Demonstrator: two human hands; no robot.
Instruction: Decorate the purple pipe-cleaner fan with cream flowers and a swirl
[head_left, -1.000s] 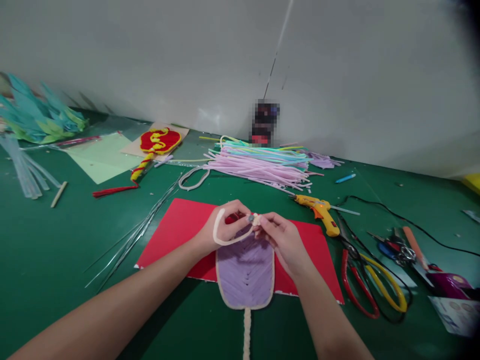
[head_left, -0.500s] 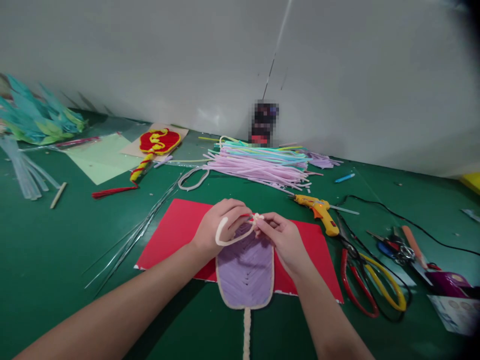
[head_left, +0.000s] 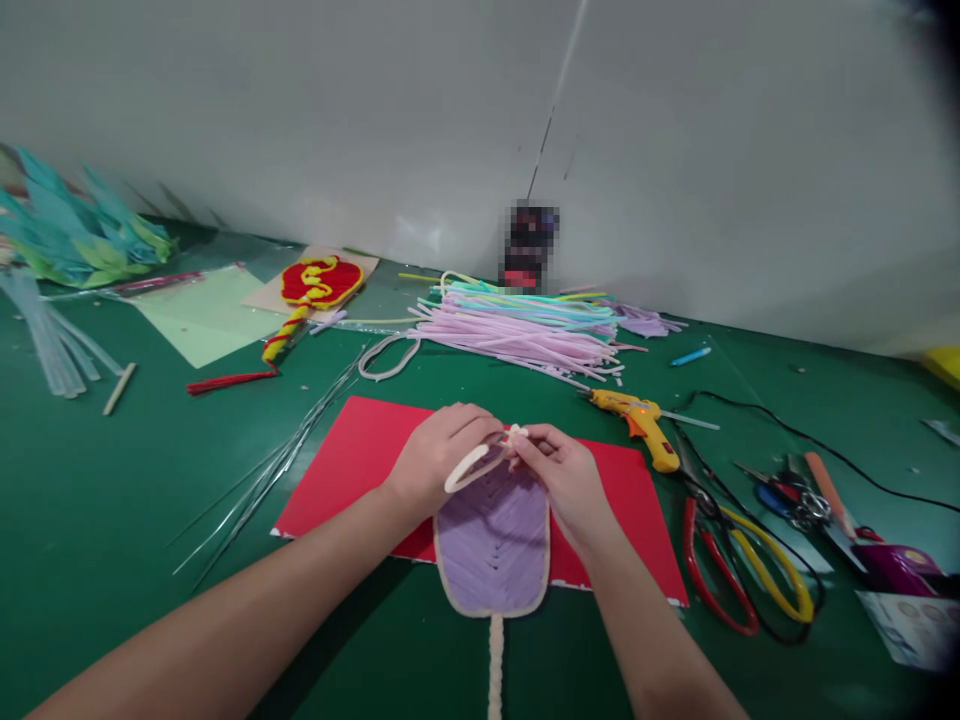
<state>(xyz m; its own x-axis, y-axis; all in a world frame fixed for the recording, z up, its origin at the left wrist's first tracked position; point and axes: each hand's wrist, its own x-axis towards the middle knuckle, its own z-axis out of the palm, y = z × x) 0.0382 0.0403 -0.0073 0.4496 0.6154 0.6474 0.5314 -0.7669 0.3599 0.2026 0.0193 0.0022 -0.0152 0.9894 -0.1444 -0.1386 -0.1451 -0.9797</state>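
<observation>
Between my two hands is a cream pipe cleaner, bent into a loop with a small knotted cluster at one end. My right hand pinches that cluster between thumb and fingertips. Curled fingers of my left hand hold the pipe cleaner close beside it; the fingertips are partly hidden. Below my hands lies a purple fan with a cream edge and a twisted cream handle. Its upper part rests over a red sheet of card and is partly covered by my hands.
A pile of pastel pipe cleaners lies behind the card. On the right are a yellow glue gun, pliers with red and yellow handles and a purple tool. Thin wires and a red-and-yellow fan are to the left.
The loop of the cream pipe cleaner has narrowed and turned, its free bend shifting slightly right. My left fingers have moved a little; my right hand stays pinched on the cluster.
</observation>
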